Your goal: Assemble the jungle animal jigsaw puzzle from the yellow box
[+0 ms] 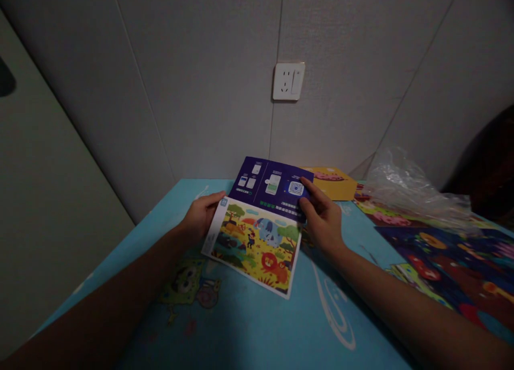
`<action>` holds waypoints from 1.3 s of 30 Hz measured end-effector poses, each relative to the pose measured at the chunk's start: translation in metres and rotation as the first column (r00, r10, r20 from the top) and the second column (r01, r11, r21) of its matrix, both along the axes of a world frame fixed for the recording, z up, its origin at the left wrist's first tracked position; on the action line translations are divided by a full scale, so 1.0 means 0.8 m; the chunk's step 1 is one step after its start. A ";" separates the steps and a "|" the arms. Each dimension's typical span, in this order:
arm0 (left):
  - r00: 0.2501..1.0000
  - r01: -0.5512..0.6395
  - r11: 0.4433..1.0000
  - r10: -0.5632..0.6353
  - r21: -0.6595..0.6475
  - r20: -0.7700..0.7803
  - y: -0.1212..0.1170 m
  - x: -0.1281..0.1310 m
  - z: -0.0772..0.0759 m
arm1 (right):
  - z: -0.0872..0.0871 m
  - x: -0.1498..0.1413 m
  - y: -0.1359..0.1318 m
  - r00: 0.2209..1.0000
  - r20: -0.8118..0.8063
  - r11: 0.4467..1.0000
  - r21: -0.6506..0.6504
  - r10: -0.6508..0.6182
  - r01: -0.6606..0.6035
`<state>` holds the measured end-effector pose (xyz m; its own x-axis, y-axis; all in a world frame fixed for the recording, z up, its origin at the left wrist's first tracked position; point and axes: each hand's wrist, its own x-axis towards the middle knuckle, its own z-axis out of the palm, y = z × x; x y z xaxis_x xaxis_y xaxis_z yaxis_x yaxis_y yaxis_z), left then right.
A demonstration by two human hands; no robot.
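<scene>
In the head view, an animal picture card (251, 247) with a white border shows an elephant, lions and trees. My left hand (198, 217) pinches its upper left edge, thumb on top. Directly above the card lies a purple printed leaflet (261, 190) with a QR code and phone pictures. Its right side is gripped by my right hand (325, 223), with thumb and fingers closed on it. Card and leaflet touch along one edge; whether they are joined I cannot tell. Both are tilted above the table, and my fingers beneath them are hidden.
The blue table (249, 332) has cartoon prints and stands against a grey wall. Behind the leaflet is a yellow box (335, 185). To the right, crumpled clear plastic (413, 193) rests over a dark colourful picture sheet (450, 268). A wall socket (288, 82) is above.
</scene>
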<state>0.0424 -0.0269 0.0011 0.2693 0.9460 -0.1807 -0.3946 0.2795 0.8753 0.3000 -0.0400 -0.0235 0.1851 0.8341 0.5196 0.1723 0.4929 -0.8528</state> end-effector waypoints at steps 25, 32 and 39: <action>0.896 -0.444 0.793 0.402 0.418 0.188 0.017 -0.003 -0.006 | 0.002 -0.006 -0.008 0.929 0.169 0.941 -0.136 0.331 -0.310; 0.811 -0.183 0.770 0.469 0.611 -0.349 0.025 -0.009 -0.023 | 0.003 -0.010 0.001 0.992 0.019 0.989 -0.074 0.128 -0.126; 0.618 -0.356 0.630 0.713 0.690 -0.333 0.062 -0.056 -0.040 | -0.005 -0.008 0.011 0.983 0.097 0.975 -0.175 0.154 -0.135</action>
